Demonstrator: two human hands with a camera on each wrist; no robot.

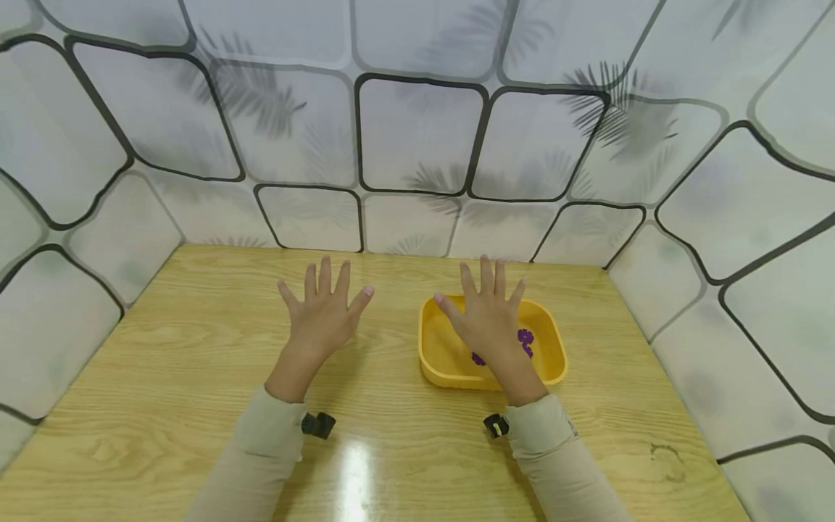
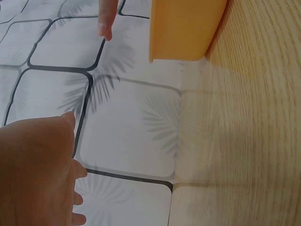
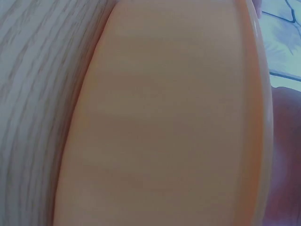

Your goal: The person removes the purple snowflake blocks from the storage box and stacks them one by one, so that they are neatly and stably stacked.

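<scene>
Plainly yellow, the tub [image 1: 446, 346] stands upright on a wooden table [image 1: 196, 362]; we note rounded corners, smooth walls and a thin lip. On the tub's floor we make out three small purple pieces [image 1: 525, 336] with notched edges, two close together, one apart; an arm hides part of the floor. Above the tub: the right hand [image 1: 488, 319], fingers spread, holding nothing. Left of the tub, well apart from it: the left hand [image 1: 322, 319], likewise spread and free of any load. On the tub's near side we log pale sleeves [image 1: 267, 435] and dark wrist devices [image 1: 318, 425]. Behind the tub, a whitish wall covering [image 1: 424, 138] bears dark rounded outlines and grey fronds.
</scene>
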